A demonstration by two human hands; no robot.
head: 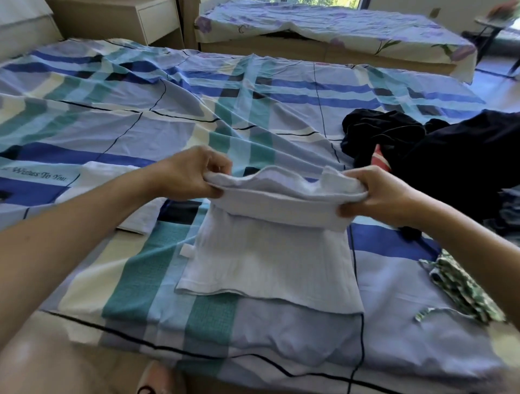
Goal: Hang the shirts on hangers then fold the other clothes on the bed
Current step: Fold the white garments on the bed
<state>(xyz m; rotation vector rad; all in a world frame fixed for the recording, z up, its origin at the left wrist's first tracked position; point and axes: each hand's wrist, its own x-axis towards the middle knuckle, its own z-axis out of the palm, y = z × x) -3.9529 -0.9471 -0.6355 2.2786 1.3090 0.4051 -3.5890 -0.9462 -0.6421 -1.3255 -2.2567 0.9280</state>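
The bed (pixel 168 118) under the fingers (pixel 216 168) wears a creased plaid sheet of blue, teal and cream. Far beyond the fingers, to their right, a second bed (pixel 337 31) lies under a floral cover, with a daylit window (pixel 312 2) behind it. Beyond them to the left, a pale wooden nightstand (pixel 157 19) stands beside a pale headboard (pixel 22 28). Far right are sunlit floor (pixel 501 87) and a small dark-legged side table (pixel 486 20).

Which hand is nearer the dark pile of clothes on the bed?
Right. The right hand holds the folded edge of the white garment, just beside the dark pile. The left hand holds that edge's opposite end, the garment's width farther away.
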